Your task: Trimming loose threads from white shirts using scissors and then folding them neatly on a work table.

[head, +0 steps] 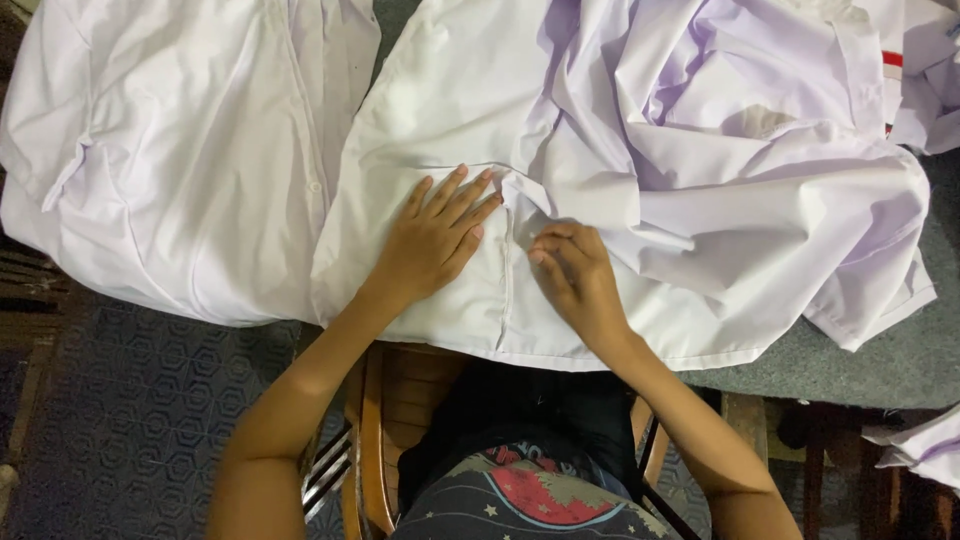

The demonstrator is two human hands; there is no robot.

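Note:
A white shirt [450, 110] lies spread on the grey table top [880, 360] in front of me. My left hand [435, 235] rests flat on it, fingers spread, just left of a vertical seam. My right hand [575, 275] sits on the other side of that seam with its fingers curled, pinching the cloth. A crumpled pale lilac-white garment [760, 150] is heaped over the right part of the shirt, touching my right hand's fingertips.
Another white shirt [170, 150] lies to the left, hanging over the edge. More white cloth [930, 445] shows at the lower right. I sit on a wooden chair [390, 400] over a dark patterned floor [130, 400].

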